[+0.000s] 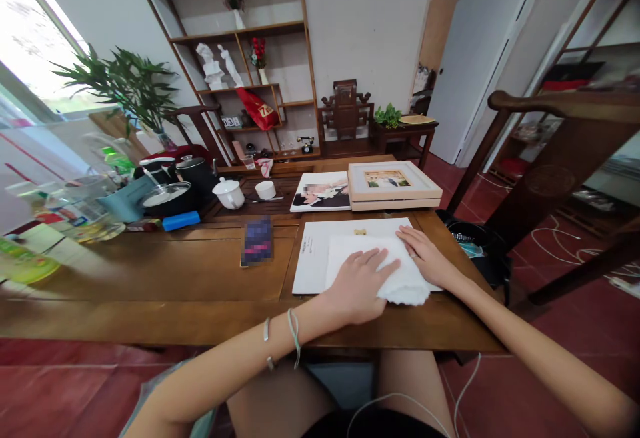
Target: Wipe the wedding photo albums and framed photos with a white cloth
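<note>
In the head view a white rectangular panel (313,258) lies flat on the wooden table. Small dark print runs along its left side, and a small gold-coloured piece (360,232) sits near its far edge. A white cloth or paper towel (405,286) is spread over much of the panel and slightly past its near edge. My left hand (361,285) rests on the cloth, fingers stretched out and apart. At the panel's right side my right hand (423,251) lies with fingers extended, touching the cloth's edge and the panel.
Behind the panel are a flat picture print (320,193) and stacked light-wood frames (395,186). A phone (257,241) lies left of the panel. Farther left stand a white lidded cup (229,193), a kettle (195,173) and plastic bottles (80,215). A chair (540,178) is at right.
</note>
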Motion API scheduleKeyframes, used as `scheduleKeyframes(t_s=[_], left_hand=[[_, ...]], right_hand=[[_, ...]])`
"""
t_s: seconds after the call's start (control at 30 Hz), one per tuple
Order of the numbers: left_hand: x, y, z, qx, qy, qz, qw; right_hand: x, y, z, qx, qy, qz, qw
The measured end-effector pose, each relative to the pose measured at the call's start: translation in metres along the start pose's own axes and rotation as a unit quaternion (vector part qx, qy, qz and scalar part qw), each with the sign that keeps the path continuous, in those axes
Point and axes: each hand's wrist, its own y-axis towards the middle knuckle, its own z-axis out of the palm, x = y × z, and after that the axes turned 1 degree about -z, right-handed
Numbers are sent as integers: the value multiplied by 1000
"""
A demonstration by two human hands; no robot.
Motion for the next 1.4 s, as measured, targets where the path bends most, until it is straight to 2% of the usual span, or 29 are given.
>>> scheduleKeyframes(t_s=[0.2,0.3,0.47,0.6,0.77,0.93,1.0,1.2,1.4], left_hand=[[52,55,-9,-13,-168,-48,985],[67,80,-8,-19,-213,-51,975],[68,114,-7,5,-231,-63,971],[61,128,-10,38,-220,-48,974],[56,118,-14,22,-139,-13,990],[55,91,-14,16,20,-41,999],[58,80,-11,6,53,-39,998],[72,52,-8,-22,75,-54,995],[86,21,-16,17,79,-115,990]], right_hand=[[6,2,-1,-6,-4,-13,1000],[8,2,-1,-8,-5,-6,1000],[9,2,-2,0,-6,4,1000],[12,3,-5,-3,-8,-11,1000],[15,4,-6,-15,2,-26,1000],[13,4,-4,-15,8,-30,999],[10,3,-3,-12,4,-15,1000],[4,0,1,-23,9,0,1000],[6,0,-1,-6,13,12,1000]])
